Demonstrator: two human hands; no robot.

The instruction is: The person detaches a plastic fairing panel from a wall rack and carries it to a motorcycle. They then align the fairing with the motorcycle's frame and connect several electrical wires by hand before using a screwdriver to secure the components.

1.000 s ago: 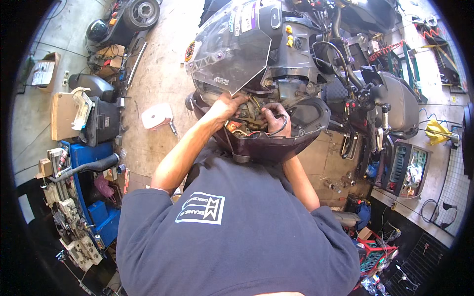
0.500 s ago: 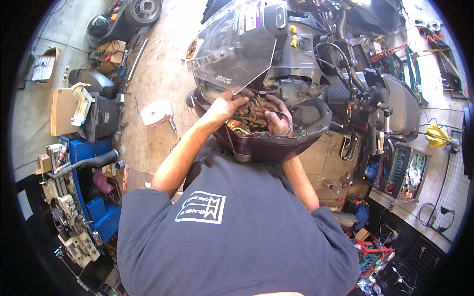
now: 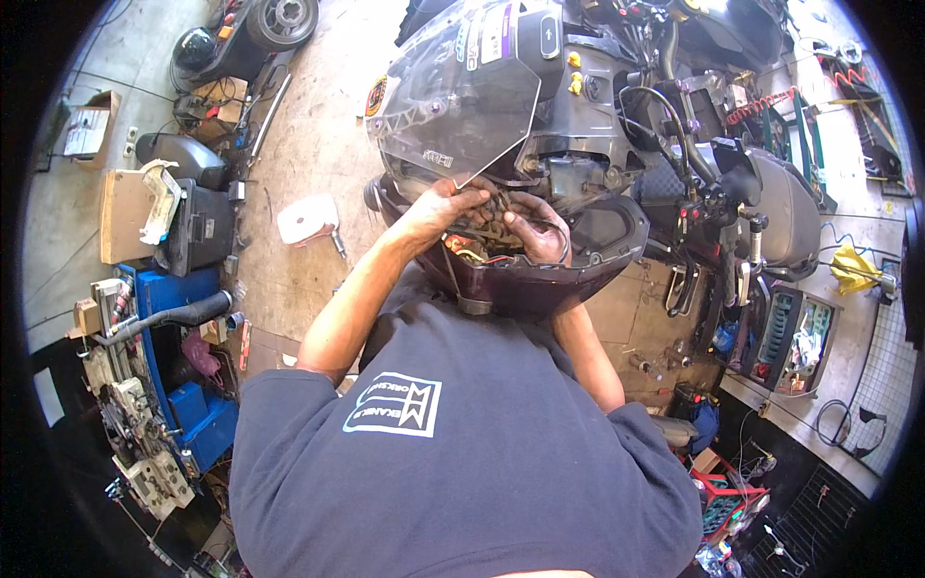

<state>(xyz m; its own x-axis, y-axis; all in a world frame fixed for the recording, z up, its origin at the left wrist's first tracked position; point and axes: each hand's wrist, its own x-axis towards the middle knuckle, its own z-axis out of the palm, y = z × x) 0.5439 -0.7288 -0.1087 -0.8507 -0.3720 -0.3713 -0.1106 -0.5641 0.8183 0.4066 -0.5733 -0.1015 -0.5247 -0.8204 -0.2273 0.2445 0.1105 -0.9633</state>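
Both my hands reach into the opened front of a motor scooter, between its tinted windscreen [image 3: 453, 96] and a dark front fairing panel [image 3: 520, 286]. My left hand [image 3: 443, 209] is closed, thumb and fingers pinched under the windscreen's lower edge; what they grip is too dark to name. Facing it, my right hand [image 3: 538, 228] has its fingers curled round a thin black cable [image 3: 565, 238] that loops past the knuckles. The fingertips of both hands almost meet among dark wiring. Below the left hand, coloured wires [image 3: 469, 254] show inside the panel.
A white body panel [image 3: 308, 221] lies on the floor to the left. Farther left stand a blue cabinet [image 3: 207, 438] and a black case [image 3: 200, 231]. The scooter's handlebar and seat [image 3: 779, 202] extend right, with an open tool tray [image 3: 792, 337] beyond.
My right hand's fingers have shifted slightly and curled in more, with the thumb moving left toward the left hand. The left hand stays nearly in place.
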